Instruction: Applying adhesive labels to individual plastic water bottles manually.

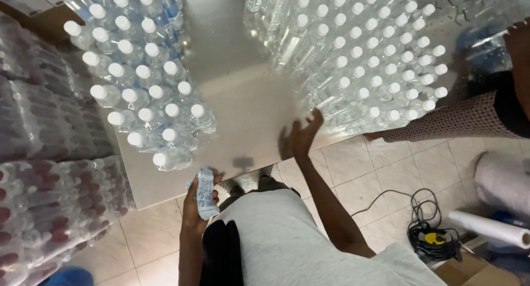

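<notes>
The left hand [200, 200] is closed around a stack of labels [205, 193], held by the tabletop [243, 115] edge. The right hand [305, 132] is spread open and empty, reaching toward the bottles [370, 60] just beyond its fingertips.

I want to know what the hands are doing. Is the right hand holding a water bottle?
No, the right hand is open with fingers spread above the metal table, holding nothing, beside the bottles.

Crumpled label stack [205, 193] (blue-white) upright beside table edge.
</notes>
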